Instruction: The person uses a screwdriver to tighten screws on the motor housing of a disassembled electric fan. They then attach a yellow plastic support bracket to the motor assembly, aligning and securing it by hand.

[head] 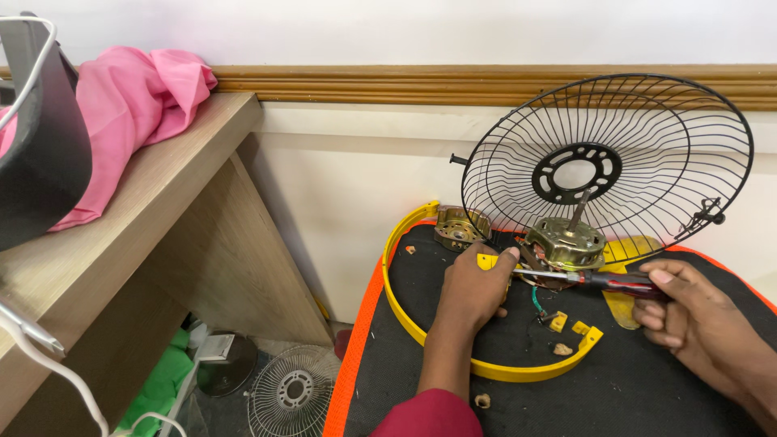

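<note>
The left hand (473, 287) was clamped on a small yellow part (486, 260) at the foot of the fan motor (565, 243), pinning it down. The right hand (700, 320) was closed around the red-and-black handle of a screwdriver (603, 280), whose shaft ran level toward the motor's base.

To my eye the step wanted the tip seated square before any turning, the left hand bracing firmly so the motor couldn't twist, and the loose green wire (534, 299) kept out of the way.

The motor was brassy, its bare shaft pointing up, and sat on the black mat of the worktop (647, 388) inside a yellow ring (405, 311). Behind it leaned a black wire fan guard (647, 129); a 2nd brassy housing piece (460, 226) lay to its left.
</note>
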